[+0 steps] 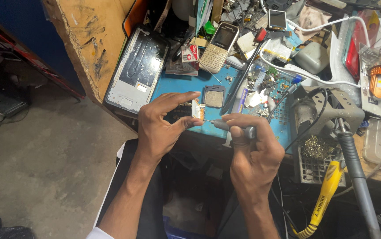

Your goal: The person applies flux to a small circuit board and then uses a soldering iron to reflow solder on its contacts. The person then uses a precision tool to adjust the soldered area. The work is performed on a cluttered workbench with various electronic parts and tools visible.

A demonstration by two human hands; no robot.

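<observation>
1. Gold-and-white small phone part is pinched between thumb and forefinger of the left hand, held in the air just over the near edge of the blue mat.
2. Right hand is fisted round a thin grey driver; the tip meets the part's lower edge. Can't tell if it sits in a screw or a seam, too small.
3. Progress, as a judgement: teardown is well along. A bare grey frame lies on the mat just behind the part, loose scraps near the mat's right side. The part itself is not yet opened or freed.
4. Left edge of the desk: a gutted phone back shell, face up.
5. Far side: an intact beige keypad phone.
6. Right near corner: a yellow-handled soldering iron hanging by its stand.
</observation>
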